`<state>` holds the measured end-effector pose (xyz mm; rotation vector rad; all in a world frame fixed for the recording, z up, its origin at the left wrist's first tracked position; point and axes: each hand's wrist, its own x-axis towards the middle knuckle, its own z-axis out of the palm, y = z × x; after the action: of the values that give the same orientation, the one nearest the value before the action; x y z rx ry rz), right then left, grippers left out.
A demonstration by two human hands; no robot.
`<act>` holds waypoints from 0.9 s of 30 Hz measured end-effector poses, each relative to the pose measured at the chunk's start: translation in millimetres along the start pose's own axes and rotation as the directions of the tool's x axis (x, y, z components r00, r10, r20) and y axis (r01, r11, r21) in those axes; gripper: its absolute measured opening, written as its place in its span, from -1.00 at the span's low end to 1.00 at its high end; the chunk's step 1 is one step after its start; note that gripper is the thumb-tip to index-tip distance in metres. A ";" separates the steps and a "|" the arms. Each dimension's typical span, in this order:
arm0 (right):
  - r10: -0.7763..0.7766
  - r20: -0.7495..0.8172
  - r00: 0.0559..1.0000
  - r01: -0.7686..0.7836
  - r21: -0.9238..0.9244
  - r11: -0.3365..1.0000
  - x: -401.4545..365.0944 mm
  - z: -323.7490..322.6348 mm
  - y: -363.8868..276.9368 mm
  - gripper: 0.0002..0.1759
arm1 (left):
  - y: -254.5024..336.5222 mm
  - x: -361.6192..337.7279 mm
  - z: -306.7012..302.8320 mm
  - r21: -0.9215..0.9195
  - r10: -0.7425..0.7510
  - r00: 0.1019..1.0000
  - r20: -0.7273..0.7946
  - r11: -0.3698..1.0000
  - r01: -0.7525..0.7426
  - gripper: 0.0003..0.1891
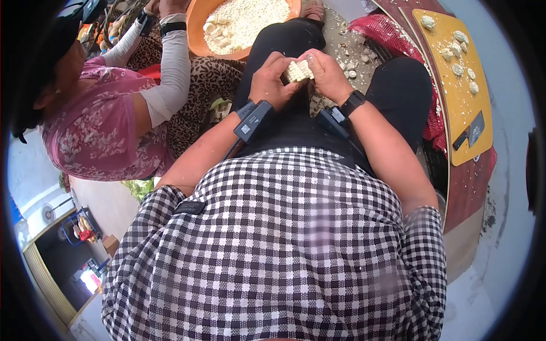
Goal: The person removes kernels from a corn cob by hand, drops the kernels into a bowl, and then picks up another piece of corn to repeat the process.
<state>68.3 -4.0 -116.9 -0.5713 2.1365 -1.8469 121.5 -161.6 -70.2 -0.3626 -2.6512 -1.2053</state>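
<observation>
Both my hands grip a piece of corn cob with pale, cream-white kernels [298,71], held over my lap. My left hand [269,80] wraps its left end, with the thumb along the lower side. At the other end, my right hand [330,78] is closed on the cob, its thumb pressed near the kernels. Just beyond my hands stands an orange basin [197,35], holding many loose pale kernels [256,20] and several larger pieces [219,35] at its left side.
On my right, a yellow cutting board [466,102] carries several short cob pieces [458,69] and a cleaver [475,128]. A red mesh sack [389,35] lies beside it. Scraps litter the floor [355,62]. A person in a pink floral top [108,122] sits close on my left.
</observation>
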 end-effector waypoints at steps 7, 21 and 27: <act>0.085 -0.012 0.996 -0.083 0.085 0.993 1.4 -2.2 -8.4 -0.59 | -5.1 1.5 3.1 -0.012 0.034 0.999 -0.024 0.999 -0.034 -0.63; 0.116 0.069 0.991 -0.116 0.008 0.993 -9.9 -2.0 -18.3 -0.57 | 1.2 0.6 -3.5 -0.047 -0.068 0.996 0.051 0.996 0.071 -0.67; 0.012 0.058 0.998 -0.007 -0.089 0.996 -8.2 -1.7 -14.3 -0.67 | 0.1 -0.9 -0.2 -0.008 -0.058 0.996 0.064 0.998 0.058 -0.66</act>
<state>76.6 -0.4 -103.0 -0.6263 2.1879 -1.7153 122.5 -161.9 -70.3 -0.3330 -2.7287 -1.2439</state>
